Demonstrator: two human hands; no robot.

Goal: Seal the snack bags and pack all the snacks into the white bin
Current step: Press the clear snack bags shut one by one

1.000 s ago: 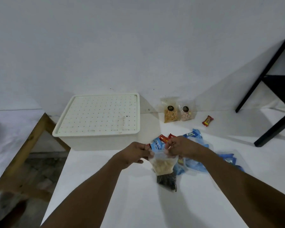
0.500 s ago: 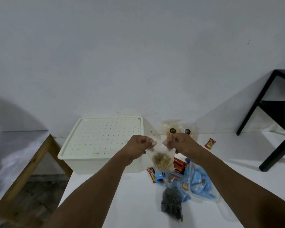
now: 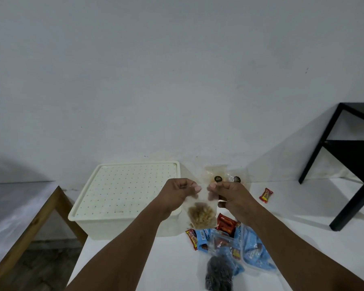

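Between left hand (image 3: 180,194), right hand (image 3: 231,196): bag (image 3: 202,216)

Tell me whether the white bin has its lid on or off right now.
On. The perforated lid sits flat over the top of the white bin, with its rim overhanging the walls. None of the inside shows.

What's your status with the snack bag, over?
Left hand, right hand: both pinching bag top. Bag in the air, not yet binned. Lid on bin, blocking packing.
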